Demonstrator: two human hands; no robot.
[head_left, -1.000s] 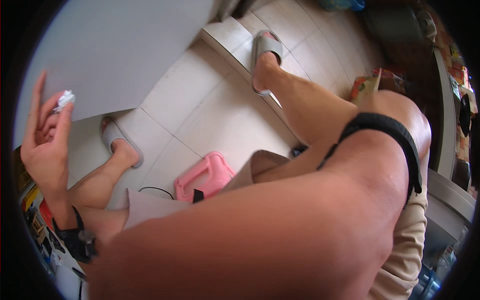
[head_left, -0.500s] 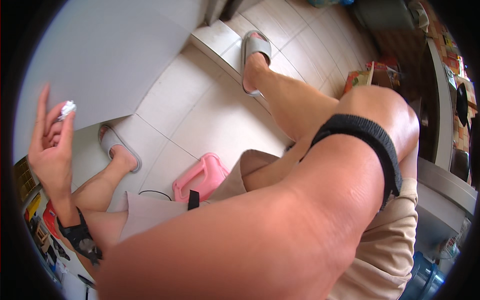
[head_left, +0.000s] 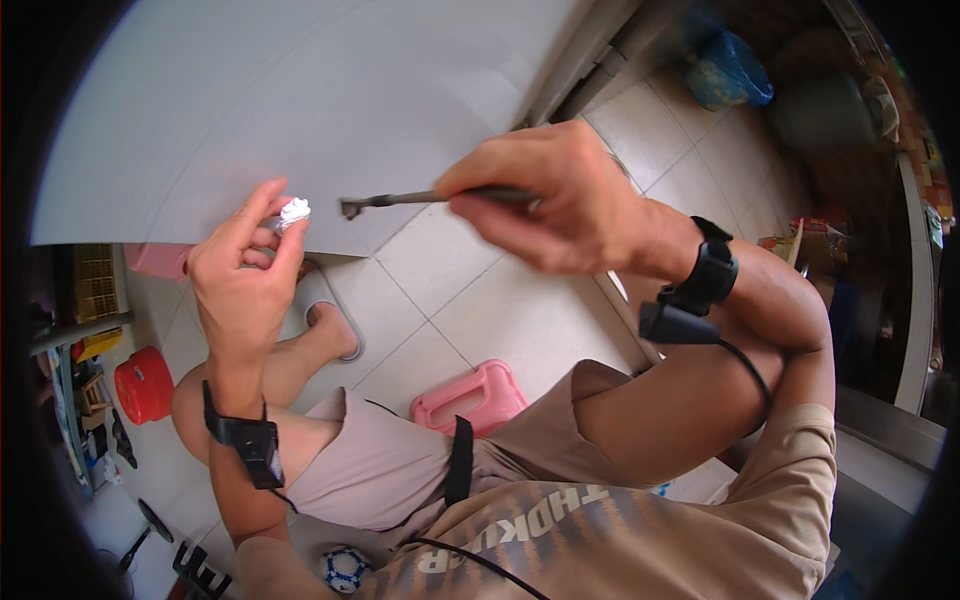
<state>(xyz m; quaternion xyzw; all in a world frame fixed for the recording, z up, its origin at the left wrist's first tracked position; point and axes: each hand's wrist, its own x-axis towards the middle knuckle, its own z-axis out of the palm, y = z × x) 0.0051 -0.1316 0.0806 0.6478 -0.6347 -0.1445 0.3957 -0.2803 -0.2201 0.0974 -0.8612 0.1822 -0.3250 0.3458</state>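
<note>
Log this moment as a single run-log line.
left hand: holds white piece | right hand: holds slender tool | tool tip: apart from white piece

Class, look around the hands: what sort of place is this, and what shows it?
Probably a room in a home, though a small workplace is possible: a pale tiled floor, a grey slipper on a foot, and a blue bin.
</note>
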